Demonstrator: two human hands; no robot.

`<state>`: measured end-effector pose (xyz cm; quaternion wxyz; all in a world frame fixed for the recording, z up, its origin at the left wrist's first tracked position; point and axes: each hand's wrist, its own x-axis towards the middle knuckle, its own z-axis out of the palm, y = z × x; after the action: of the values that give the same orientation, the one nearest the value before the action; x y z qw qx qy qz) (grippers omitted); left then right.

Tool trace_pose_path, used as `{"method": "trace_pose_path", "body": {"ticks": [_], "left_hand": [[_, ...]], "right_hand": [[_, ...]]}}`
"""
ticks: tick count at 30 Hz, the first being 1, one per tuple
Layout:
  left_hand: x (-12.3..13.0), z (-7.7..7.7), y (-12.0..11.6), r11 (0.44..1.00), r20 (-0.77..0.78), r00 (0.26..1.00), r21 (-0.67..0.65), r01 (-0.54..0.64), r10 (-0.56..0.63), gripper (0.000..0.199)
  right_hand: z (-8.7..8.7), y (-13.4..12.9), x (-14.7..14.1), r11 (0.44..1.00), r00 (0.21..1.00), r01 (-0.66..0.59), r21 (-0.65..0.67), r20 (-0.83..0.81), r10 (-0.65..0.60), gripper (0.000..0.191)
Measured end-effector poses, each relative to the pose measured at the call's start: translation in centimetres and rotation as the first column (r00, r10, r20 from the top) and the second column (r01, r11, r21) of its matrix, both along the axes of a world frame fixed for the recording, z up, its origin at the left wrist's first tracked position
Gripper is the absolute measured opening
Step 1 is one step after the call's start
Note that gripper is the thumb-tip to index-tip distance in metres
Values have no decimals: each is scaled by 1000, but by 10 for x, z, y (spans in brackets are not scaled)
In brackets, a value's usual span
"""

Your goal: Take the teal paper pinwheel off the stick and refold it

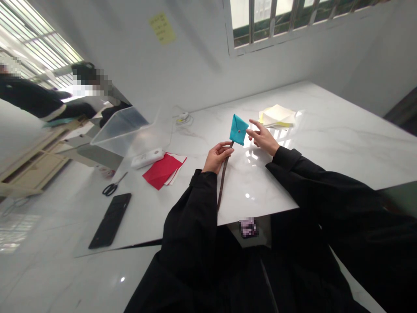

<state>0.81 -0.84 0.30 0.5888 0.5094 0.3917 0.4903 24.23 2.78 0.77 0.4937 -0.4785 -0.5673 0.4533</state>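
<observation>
My left hand (219, 157) is closed round a thin brown stick (222, 184), gripping it near its upper end. At the top of the stick is a blue paper pinwheel (238, 129), or a piece folded like one, with a small pin-like dot near its middle. Just right of the blue paper is my right hand (263, 138). Its fingers are apart, the index finger stretched out, and the fingertips come close to the paper's right edge; whether they touch it I cannot tell.
Red paper sheets (163, 170) lie to the left beside a white power strip (148, 159). Scissors (111, 188) and a black phone (110, 221) are near the left edge. A clear plastic bin (124, 130) stands behind. Cream and yellow papers (277, 116) are stacked at right. Two people are at far left.
</observation>
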Motion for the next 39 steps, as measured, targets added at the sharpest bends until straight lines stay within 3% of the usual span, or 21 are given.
{"method": "trace_pose_path", "body": {"ticks": [4,7,11,16,20,23,31,36,39], "left_hand": [[0,1,-1,1000,5,1000,0,11,-11,57],[1,1,-1,1000,8,1000,6,4,-4,56],[1,0,0,1000,9,1000,19,-19,19,57],[0,-4,4,989,62,987,8,-146,145,59],[0,-4,4,992,64,990,-1,-124,124,60],[1,-3,3,998,47,997,5,-69,68,60],[1,-2,2,999,29,999,14,-30,29,58],[1,-2,3,999,22,999,17,-48,47,60],[1,-3,3,996,23,996,11,-84,84,60]], "right_hand": [[-4,5,3,995,990,-38,95,137,25,60],[-7,7,3,993,991,-24,118,137,8,57],[-5,5,2,998,998,-38,52,58,35,57],[0,0,1,983,984,-177,-39,11,178,70],[1,0,1,996,996,-84,-14,7,84,59],[0,2,2,999,1000,-5,-32,3,5,64],[-3,5,1,999,996,-45,0,76,45,44],[0,2,1,999,996,-54,7,68,53,52],[0,3,3,999,993,-44,-14,107,45,67]]}}
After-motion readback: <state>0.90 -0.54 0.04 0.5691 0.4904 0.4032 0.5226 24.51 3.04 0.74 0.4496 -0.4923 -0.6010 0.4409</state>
